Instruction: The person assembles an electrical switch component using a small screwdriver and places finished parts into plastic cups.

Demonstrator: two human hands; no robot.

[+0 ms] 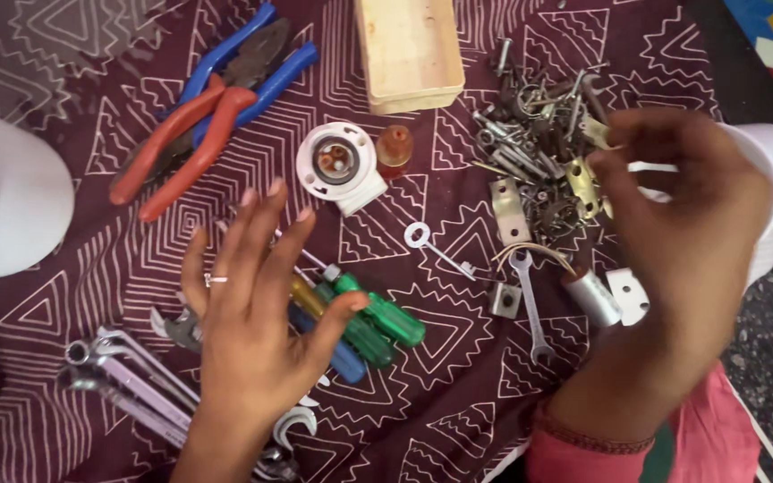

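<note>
Screwdrivers (364, 317) lie just under the left hand (257, 309), whose fingers are spread and empty; the right hand (682, 224) hovers by the hardware pile (543, 152), fingers curled, whether pinching a piece I cannot tell. Careless sweeps could scatter small screws off the surface (458, 394)

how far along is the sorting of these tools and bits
Looks done: pliers lie together, spanners grouped at lower left. In hand: the right hand is at the heap of screws and keys, pinching something small; the left hand hovers open over the screwdrivers. Left: that heap, still mixed; the tray looks empty.
</note>
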